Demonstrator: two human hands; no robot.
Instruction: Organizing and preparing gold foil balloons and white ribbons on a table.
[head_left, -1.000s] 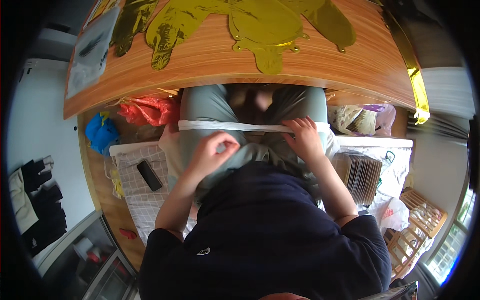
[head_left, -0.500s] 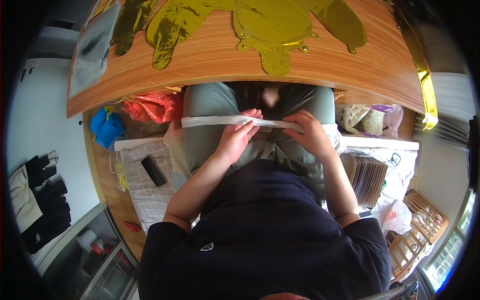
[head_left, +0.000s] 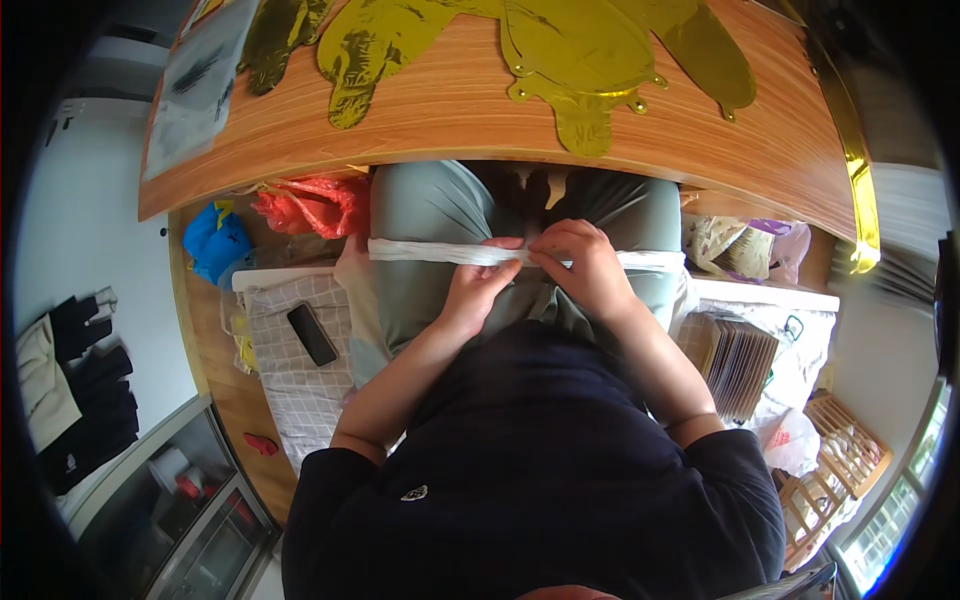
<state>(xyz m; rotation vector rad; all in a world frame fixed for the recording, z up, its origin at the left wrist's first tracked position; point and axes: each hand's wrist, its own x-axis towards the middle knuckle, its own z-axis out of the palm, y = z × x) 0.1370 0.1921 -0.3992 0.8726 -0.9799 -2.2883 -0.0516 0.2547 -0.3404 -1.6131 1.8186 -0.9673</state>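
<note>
A long, thin white strip (head_left: 415,251), pleated along its length, stretches sideways across my lap above the grey-green trousers (head_left: 420,205). My left hand (head_left: 482,288) grips it near the middle, thumb in front and fingers behind. Close beside it, my right hand (head_left: 585,262) pinches the same strip with thumb and fingertips. The two hands nearly touch there. The strip's right part passes behind my right hand and comes out over the right thigh. What the strip is made of, I cannot tell.
On the wooden desk (head_left: 450,135) in front lie flat gold foil balloons (head_left: 580,60). A gold foil strip (head_left: 862,210) hangs over its right edge. A phone (head_left: 312,335) rests on cloth at left, a red plastic bag (head_left: 320,207) beside my knee. A brown pleated stack (head_left: 740,370) is at right.
My right hand has moved left along the strip, from its right part to the middle beside my left hand. Both hands now pinch it close together. The view has shifted slightly.
</note>
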